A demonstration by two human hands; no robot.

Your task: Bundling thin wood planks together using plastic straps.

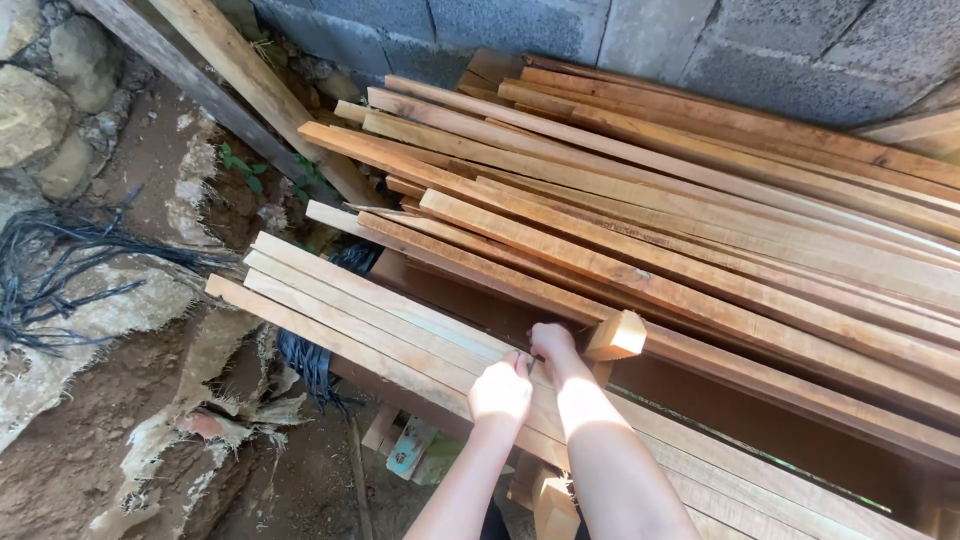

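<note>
Pale planks [400, 330], a flat bundle of long light wooden strips, lie side by side in front of the big plank stack [700, 230], running diagonally from upper left to lower right. Head view: left hand [500, 392] rests on top of the pale planks, fingers curled together and pressing on the wood. Right hand [552, 342] sits just beside it, touching it, fingers bent down over the far edge of the same planks; can't tell if they clamp anything. Small wood block [616, 335] just right of the right hand, against the stack. Black cords [60, 265] well left of the planks on dirt ground [90, 440]. Grey block wall [720, 40] behind the stack. Rocks [45, 100] far left.
</note>
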